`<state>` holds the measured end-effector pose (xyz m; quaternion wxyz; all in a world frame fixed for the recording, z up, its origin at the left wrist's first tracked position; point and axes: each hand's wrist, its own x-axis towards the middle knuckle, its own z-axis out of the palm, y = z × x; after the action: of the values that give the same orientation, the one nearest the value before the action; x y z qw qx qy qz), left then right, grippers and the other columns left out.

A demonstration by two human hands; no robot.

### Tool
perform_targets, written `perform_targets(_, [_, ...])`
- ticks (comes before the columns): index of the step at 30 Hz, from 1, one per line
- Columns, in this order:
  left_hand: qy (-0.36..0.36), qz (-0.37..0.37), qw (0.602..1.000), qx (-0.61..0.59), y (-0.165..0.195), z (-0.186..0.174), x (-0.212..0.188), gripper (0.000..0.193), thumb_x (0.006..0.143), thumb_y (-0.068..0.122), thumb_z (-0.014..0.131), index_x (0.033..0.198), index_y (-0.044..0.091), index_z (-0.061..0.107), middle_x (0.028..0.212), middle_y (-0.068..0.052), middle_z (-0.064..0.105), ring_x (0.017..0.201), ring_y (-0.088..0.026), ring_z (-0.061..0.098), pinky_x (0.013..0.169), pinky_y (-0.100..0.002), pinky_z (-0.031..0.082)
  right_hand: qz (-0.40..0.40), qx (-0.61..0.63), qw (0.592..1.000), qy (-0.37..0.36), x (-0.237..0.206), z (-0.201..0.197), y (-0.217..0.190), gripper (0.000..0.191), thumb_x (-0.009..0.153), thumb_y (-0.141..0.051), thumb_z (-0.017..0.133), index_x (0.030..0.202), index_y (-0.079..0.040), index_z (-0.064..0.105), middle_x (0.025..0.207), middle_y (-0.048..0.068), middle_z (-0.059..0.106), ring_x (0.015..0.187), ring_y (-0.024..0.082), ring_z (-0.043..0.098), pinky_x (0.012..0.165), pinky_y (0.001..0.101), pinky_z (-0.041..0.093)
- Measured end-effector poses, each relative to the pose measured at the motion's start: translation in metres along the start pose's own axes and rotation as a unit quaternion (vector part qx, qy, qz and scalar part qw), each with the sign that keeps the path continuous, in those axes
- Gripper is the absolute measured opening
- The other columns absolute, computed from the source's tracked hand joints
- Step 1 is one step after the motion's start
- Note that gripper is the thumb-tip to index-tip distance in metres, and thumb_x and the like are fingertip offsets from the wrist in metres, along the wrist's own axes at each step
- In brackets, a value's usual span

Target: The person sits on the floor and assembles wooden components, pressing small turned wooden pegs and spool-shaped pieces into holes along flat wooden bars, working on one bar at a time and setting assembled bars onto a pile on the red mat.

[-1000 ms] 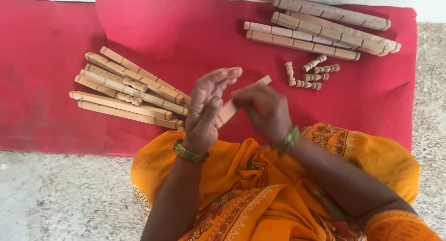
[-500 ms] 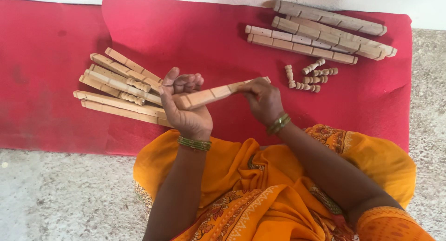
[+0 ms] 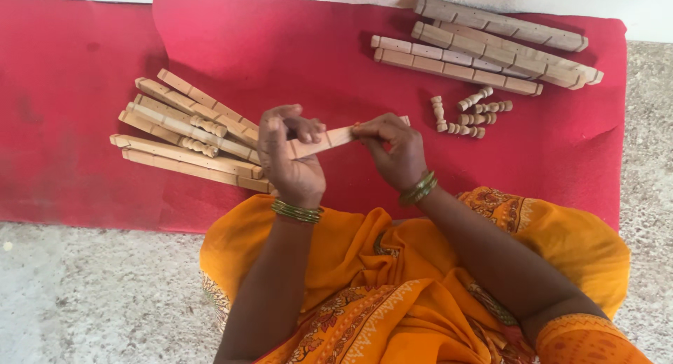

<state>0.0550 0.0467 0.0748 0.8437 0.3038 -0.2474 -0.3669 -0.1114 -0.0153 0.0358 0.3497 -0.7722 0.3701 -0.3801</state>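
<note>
The wooden slat sits up off the red cloth, bridged between both hands: the left hand wraps its near end with fingers curled over and the thumb pinching on top, and the right hand pinches the far end between fingertips and thumb. The grip at that far end looks light to me, so a twist could let the slat slip and drop onto the left pile at about nine o'clock of the hands, knocking the stack askew. A loose fold of the orange garment lies just under the wrists and might snag on a notched edge. Counting: one slat in hand; the left pile shows roughly eight or nine slats, overlapped so I cannot be sure; the far pile at one o'clock has about five long notched bars; the small turned pegs near two o'clock number around seven
</note>
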Motion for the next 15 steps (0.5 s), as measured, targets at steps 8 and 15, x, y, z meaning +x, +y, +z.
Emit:
perform_targets(8, [0.013,-0.022,1.0,-0.008,0.008,0.004,0.006,0.029,0.109,0.031,0.055,0.105,0.004,0.065,0.072,-0.001,0.05,0.07,-0.013,0.051,0.079,-0.037,0.054,0.151,-0.075,0.986,0.01,0.011,-0.017,0.051,0.012,0.088,0.004,0.073,0.097,-0.003,0.078,0.097,0.011,0.075,0.08,0.018,0.073,0.069,0.0297,0.06])
perform_targets(15, [-0.031,-0.016,0.999,0.032,0.009,0.014,-0.004,0.028,0.11,0.028,0.051,0.107,0.003,0.062,0.072,-0.002,0.051,0.071,-0.013,0.052,0.08,-0.036,0.053,0.054,0.036,0.998,0.021,0.0,-0.006,0.0,0.011,0.091,0.0,0.073,0.1,-0.006,0.077,0.102,0.008,0.075,0.088,0.015,0.074,0.075,0.0254,0.063])
